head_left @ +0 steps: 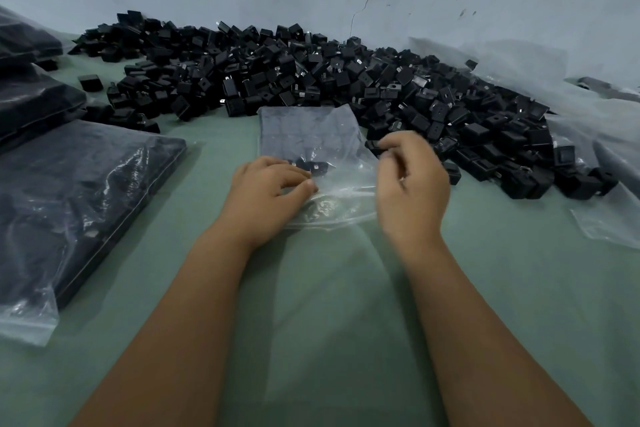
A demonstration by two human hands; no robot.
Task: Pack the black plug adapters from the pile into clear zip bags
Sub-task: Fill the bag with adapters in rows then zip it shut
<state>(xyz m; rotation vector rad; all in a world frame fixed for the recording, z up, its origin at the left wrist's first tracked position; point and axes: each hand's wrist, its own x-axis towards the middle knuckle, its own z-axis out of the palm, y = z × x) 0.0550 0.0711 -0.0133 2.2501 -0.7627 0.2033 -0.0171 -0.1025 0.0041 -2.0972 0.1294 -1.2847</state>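
Note:
A big pile of black plug adapters point(311, 69) stretches along the far wall and down the right side. In front of it lies a clear zip bag point(308, 135) with rows of adapters inside and its open mouth toward me. My left hand point(266, 194) presses on the bag's near left part, fingers curled beside a loose adapter point(311, 165) inside the bag. My right hand point(412, 180) hovers at the bag's right edge, blurred, with fingers curled around a black adapter point(375, 146) at its fingertips.
Filled zip bags of adapters point(76, 198) lie stacked at the left. Empty clear bags point(609, 222) lie at the right edge, with more plastic behind the pile. The table has a green cloth point(329, 288).

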